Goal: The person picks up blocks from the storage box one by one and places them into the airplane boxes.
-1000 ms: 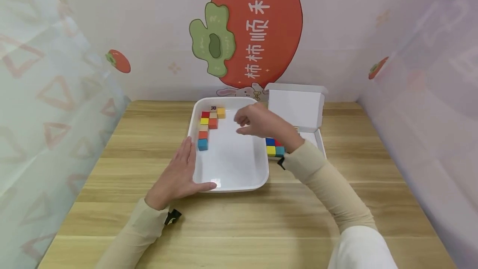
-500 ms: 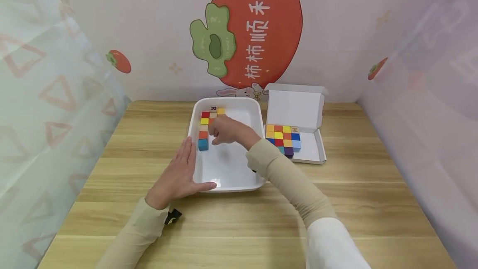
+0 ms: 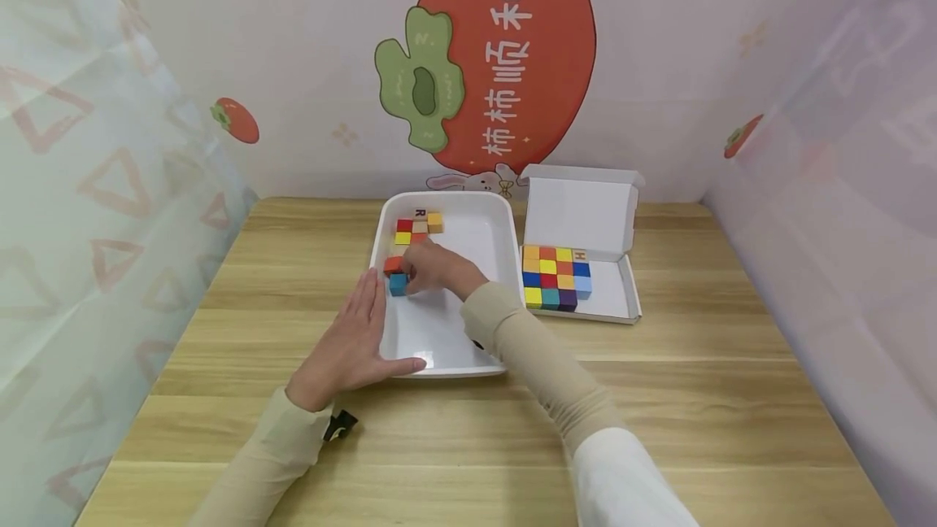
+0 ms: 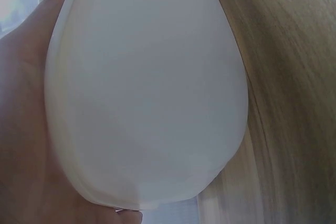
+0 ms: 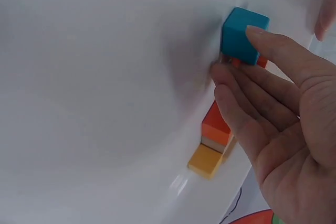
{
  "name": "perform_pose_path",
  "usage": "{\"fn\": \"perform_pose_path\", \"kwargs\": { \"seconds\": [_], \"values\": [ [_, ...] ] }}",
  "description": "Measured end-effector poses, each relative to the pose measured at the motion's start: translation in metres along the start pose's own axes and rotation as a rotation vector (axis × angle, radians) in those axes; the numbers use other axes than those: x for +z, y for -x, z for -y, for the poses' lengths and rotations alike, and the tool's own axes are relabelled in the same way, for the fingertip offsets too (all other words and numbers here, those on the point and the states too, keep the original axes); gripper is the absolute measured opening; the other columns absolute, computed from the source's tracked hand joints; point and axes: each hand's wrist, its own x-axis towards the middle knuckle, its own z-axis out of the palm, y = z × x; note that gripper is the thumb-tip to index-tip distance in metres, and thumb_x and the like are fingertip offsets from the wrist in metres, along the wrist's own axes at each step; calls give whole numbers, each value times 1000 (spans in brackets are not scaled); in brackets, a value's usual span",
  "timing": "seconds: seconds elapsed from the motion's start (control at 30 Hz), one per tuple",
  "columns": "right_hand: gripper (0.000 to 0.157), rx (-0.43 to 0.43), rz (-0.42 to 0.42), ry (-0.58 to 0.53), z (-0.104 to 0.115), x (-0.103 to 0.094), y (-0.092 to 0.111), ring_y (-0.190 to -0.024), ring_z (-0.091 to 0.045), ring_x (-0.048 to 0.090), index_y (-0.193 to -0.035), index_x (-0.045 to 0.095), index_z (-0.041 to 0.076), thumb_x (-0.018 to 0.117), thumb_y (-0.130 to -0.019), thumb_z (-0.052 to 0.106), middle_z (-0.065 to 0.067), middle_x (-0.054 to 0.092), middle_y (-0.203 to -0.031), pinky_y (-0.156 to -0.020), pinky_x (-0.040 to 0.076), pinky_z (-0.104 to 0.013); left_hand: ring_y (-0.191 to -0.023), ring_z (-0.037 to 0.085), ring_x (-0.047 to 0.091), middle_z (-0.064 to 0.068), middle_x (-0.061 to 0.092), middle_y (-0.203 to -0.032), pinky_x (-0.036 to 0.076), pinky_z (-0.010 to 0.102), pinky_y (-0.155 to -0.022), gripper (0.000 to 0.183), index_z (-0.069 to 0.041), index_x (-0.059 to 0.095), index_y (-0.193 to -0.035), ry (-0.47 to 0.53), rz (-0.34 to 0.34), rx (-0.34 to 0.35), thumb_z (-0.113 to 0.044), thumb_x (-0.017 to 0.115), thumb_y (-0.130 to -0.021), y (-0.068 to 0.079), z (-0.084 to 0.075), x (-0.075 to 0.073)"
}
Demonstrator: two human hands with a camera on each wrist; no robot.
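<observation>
My left hand (image 3: 344, 344) rests at the near left corner of a white tray (image 3: 468, 368), its straight fingers along the left rim and the thumb over the front rim. In the left wrist view the tray's outer wall (image 4: 152, 87) fills the middle. Inside the tray my right hand (image 3: 439, 267) bends over a blue cube (image 5: 244, 35). The thumb presses one side of it, and the fingers curl round the far side. An orange-red cube (image 3: 394, 265) sits slightly askew beside the blue one. Fingers partly hide what lies between them.
Farther back in the tray stand red (image 3: 404, 225), yellow (image 3: 403, 238), orange and tan cubes, plus a yellow-orange cube (image 3: 435, 223). To the tray's right, an open white box (image 3: 615, 287) holds several coloured cubes (image 3: 549, 279). A printed cloth wall (image 3: 307, 153) stands behind.
My right hand has come left and down from over the tray's right side to the blue cube. The orange-red cube has shifted and turned a little. My left hand has stayed put.
</observation>
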Motion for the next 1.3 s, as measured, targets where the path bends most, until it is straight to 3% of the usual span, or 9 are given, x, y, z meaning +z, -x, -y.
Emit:
{"fn": "perform_pose_path", "kwargs": {
  "seconds": [0.33, 0.6, 0.77, 1.0, 1.3],
  "values": [
    [31, -14, 5, -12, -1, -2, 3, -80, -11, 64, -109, 74, 17, 80, -79, 23, 9, 70, -89, -89, 57, -29, -153, 29, -6, 13, -10, -164, 15, 53, -123, 136, -4, -1, -155, 4, 8, 5, -96, 39, -64, -1, -1, 0],
    [27, -54, -11, -26, -5, -30, 23, -83, -12, 64, -103, 74, 20, 81, -78, 27, 10, 70, -91, -84, 57, -25, -153, 31, -3, 15, -7, -164, 17, 53, -122, 136, 0, 4, -155, -16, -10, 4, -95, 41, -64, -2, -3, -2],
    [27, -74, -28, -37, -15, -51, 48, -85, -11, 65, -105, 74, 21, 80, -79, 27, 8, 71, -96, -82, 58, -23, -153, 31, -3, 15, -7, -164, 17, 52, -123, 138, -1, 4, -155, -9, 4, -8, -97, 40, -63, -2, -4, -3],
    [31, -38, -71, -30, -39, -76, 96, -86, -8, 66, -111, 73, 20, 78, -82, 29, 6, 72, -98, -80, 58, -24, -153, 30, -3, 12, -11, -164, 18, 54, -122, 140, -2, 1, -155, -2, 27, -44, -98, 38, -60, -1, -4, -2],
    [29, 13, -141, -40, -82, -88, 166, -82, -11, 68, -107, 73, 17, 80, -80, 25, 4, 72, -95, -77, 60, -27, -153, 31, -2, 14, -9, -164, 17, 53, -122, 138, 0, 2, -154, 6, 6, -25, -96, 42, -63, 1, -4, -3]
  ]
}}
